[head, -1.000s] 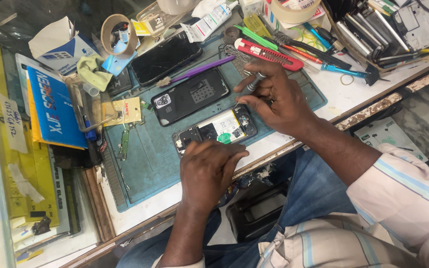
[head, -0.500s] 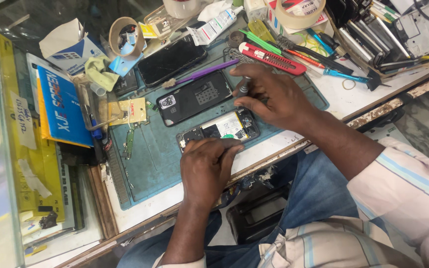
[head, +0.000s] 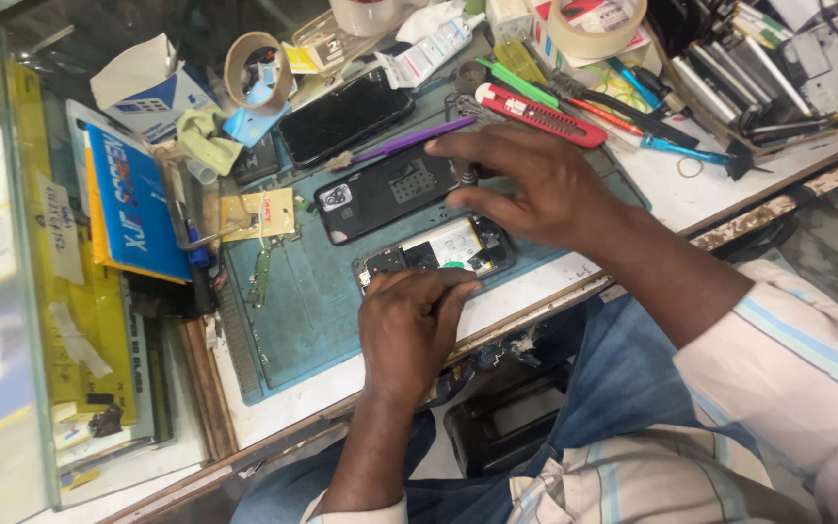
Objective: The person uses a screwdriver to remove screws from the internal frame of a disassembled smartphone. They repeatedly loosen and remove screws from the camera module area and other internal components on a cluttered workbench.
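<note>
The opened phone (head: 438, 254), its battery and board bared, lies on the teal work mat (head: 293, 311) near the counter's front edge; the left hand (head: 407, 325) presses curled fingers on its lower edge, gripping nothing; the right hand (head: 526, 184) arches over its right end, pinching a small screwdriver (head: 467, 175) upright; the black back cover (head: 385, 192) lies just beyond.

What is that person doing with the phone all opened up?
The left hand presses down on an opened phone lying on a green mat. The right hand holds a small screwdriver upright just above it. The phone's black back cover lies beside it, with a red cutter and other tools nearby.
</note>
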